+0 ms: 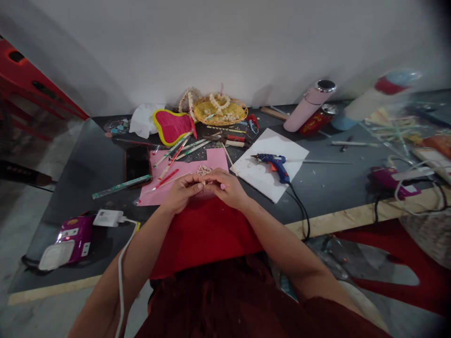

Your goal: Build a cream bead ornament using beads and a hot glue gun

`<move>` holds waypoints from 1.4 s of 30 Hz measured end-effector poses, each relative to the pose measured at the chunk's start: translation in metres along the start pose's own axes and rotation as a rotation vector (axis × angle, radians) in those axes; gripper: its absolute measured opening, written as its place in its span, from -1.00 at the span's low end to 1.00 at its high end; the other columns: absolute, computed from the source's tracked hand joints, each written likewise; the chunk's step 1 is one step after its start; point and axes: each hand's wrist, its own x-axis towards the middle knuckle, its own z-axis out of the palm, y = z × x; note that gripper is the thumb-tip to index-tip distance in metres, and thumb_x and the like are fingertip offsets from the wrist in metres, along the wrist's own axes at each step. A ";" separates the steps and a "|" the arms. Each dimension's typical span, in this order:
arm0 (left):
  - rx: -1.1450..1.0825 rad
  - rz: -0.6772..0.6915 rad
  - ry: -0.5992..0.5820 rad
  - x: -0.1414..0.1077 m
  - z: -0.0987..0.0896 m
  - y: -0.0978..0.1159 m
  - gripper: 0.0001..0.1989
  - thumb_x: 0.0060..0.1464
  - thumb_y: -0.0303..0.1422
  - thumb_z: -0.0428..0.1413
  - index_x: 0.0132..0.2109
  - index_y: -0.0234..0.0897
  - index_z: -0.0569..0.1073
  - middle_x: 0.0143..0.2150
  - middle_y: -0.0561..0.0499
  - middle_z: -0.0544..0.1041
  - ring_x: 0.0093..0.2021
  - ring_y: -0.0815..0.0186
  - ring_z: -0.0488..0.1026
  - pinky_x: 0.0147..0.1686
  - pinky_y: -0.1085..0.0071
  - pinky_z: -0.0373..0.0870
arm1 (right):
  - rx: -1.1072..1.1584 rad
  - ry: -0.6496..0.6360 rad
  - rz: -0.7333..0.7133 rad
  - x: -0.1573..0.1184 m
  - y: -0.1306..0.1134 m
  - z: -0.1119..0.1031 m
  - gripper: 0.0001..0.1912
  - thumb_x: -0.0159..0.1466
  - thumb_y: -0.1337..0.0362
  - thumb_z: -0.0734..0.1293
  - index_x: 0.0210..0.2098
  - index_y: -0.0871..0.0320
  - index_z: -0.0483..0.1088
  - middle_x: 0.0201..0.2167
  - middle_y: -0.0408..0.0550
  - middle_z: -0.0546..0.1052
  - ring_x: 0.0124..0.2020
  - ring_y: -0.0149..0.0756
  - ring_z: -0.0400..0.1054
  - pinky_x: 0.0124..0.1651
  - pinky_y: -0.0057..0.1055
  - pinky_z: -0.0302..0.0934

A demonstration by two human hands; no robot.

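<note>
My left hand (183, 191) and my right hand (226, 188) meet above the front of a pink sheet (150, 190), fingertips pinched together. Between them shows a small pale piece (203, 183), too small to make out well. Just beyond the fingers lies a little heap of pale wooden bits (203, 170). A small pink bit (222, 186) shows at my right hand's fingers. To the right, a blue glue gun (276, 165) with a long clear glue stick in its back rests on white paper (262, 188).
Behind the hands are cutting tools (229, 139), several wrapped sticks (192, 149), a pink-and-yellow heart shape (172, 126) and a yellow basket (220, 112). A phone (138, 162) lies left. A pink flask (310, 105), a red can (319, 119) and purple power sockets (75, 239) stand around.
</note>
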 end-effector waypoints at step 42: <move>0.060 -0.014 0.005 0.002 -0.001 -0.002 -0.78 -0.11 -0.29 0.26 -0.27 -0.28 0.56 -0.40 0.01 0.48 -0.42 0.42 0.32 -0.38 0.47 0.25 | -0.053 0.018 -0.001 -0.003 0.001 0.006 -0.80 0.28 0.35 0.22 -0.14 0.07 0.41 -0.26 -0.05 0.47 -0.18 -0.34 0.36 -0.10 -0.29 0.29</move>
